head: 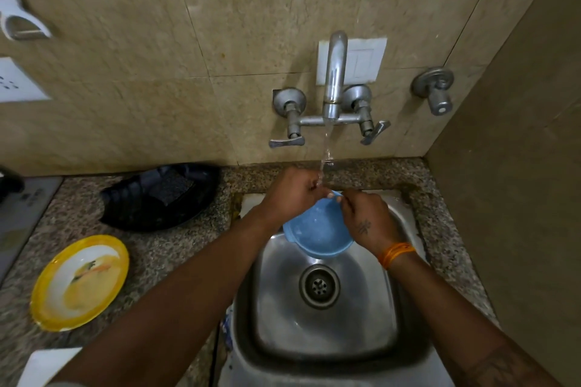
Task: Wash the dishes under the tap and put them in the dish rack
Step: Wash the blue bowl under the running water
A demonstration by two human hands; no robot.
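A light blue plastic bowl [317,229] is held tilted over the steel sink [405,317], its far rim up under the stream from the tap [334,78]. My left hand [292,192] grips the bowl's far left rim with curled fingers, and the water lands on them. My right hand [367,217] grips the right rim, an orange thread on its wrist. A yellow-rimmed plate [78,283] lies on the counter to the left. A black ribbed tray [138,207] holding a dark scrub pad [169,188] sits behind that plate.
The granite counter [163,248] runs left of the sink. The drain [319,286] lies in the sink's middle. Two lever handles flank the spout, and a separate valve [435,88] is mounted on the wall at right. A side wall closes in the right.
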